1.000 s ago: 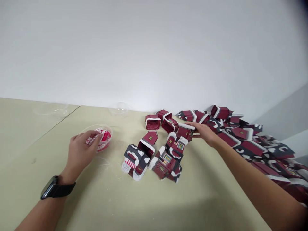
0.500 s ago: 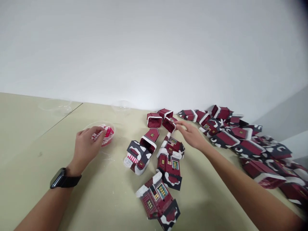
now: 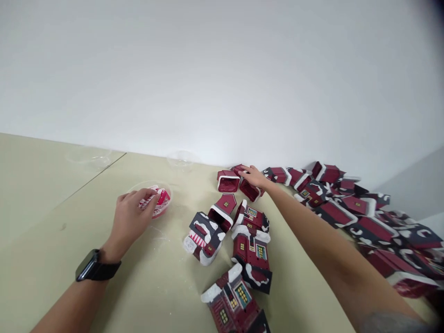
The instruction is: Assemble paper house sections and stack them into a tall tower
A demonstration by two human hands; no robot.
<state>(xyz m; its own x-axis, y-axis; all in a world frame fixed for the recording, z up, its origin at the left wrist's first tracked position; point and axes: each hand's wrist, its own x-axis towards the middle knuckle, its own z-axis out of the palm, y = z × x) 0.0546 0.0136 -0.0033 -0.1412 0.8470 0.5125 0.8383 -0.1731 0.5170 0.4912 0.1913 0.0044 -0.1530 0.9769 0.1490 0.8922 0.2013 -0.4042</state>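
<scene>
My left hand [image 3: 133, 215], with a black watch on its wrist, reaches over a clear round plastic tub [image 3: 171, 190]. Its thumb and fingers are closed together among small red and white striped pieces [image 3: 163, 198] in the tub; what they pinch is hidden. At the back, my right hand [image 3: 253, 176] is stretched over a dark red open-ended house [image 3: 250, 190], its fingers apart and reaching to another red house piece [image 3: 236, 169] behind. Whether it touches either, I cannot tell. A red house [image 3: 228, 181] with a white-rimmed opening lies just left.
Painted red houses with snowy grey roofs lie in the middle, among them one on its side [image 3: 204, 236] and another with yellow windows [image 3: 232, 300]. A heap of similar houses [image 3: 367, 226] fills the right. Clear plastic lids [image 3: 182, 158] lie by the white wall [image 3: 208, 83].
My right hand has moved from the right side of the open-ended house to above it, toward the piece behind. My left hand stays at the tub. The view has shifted slightly.
</scene>
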